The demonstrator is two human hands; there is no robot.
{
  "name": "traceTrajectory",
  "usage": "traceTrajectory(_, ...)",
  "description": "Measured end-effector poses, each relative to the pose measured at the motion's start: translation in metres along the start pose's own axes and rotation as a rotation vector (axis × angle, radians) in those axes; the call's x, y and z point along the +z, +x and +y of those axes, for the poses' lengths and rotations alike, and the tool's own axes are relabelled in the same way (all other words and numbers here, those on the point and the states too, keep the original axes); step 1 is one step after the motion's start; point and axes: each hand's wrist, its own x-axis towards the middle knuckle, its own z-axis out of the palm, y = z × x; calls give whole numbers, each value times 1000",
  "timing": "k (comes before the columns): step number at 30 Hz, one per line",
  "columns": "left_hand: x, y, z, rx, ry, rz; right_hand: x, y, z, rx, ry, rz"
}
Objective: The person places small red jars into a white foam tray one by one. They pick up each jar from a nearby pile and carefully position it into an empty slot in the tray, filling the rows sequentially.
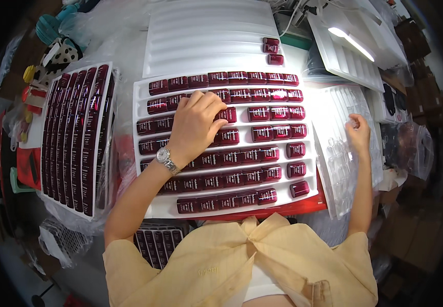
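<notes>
Glossy dark red bottles with pale print lie in rows in a white ridged tray [140, 92] before me. My left hand [196, 120], a watch on its wrist, reaches over the upper middle rows. Its thumb and fingers close around a dark red bottle [228, 115] in the third row from the top; the palm hides neighbouring bottles. On the right, my right hand [358, 134] is over clear plastic trays [339, 156], its fingers curled together. Whatever sits between those fingertips, if anything, is too small to make out.
At the left stands a tilted stack of white trays [110, 71] full of dark red bottles. Behind the main tray, another white tray [206, 38] holds a few bottles at its right end. A bright lamp [352, 43] shines at upper right, by leaning white trays [329, 51].
</notes>
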Motion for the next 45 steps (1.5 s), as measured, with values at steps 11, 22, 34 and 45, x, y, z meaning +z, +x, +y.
traceTrajectory(11, 2, 4, 37, -111, -709, -5, 33, -27, -260, -249, 964, -262)
traceTrajectory(22, -12, 1, 8, -58, -160, -16, 15, -9, -184, -298, 252, -103)
traceTrajectory(34, -21, -9, -12, -15, 109, -10, 25, 22, -48, -32, -82, 144)
traceTrajectory(45, 3, 1, 73, -336, -1008, 103, 31, -43, -295, -90, 1199, -63)
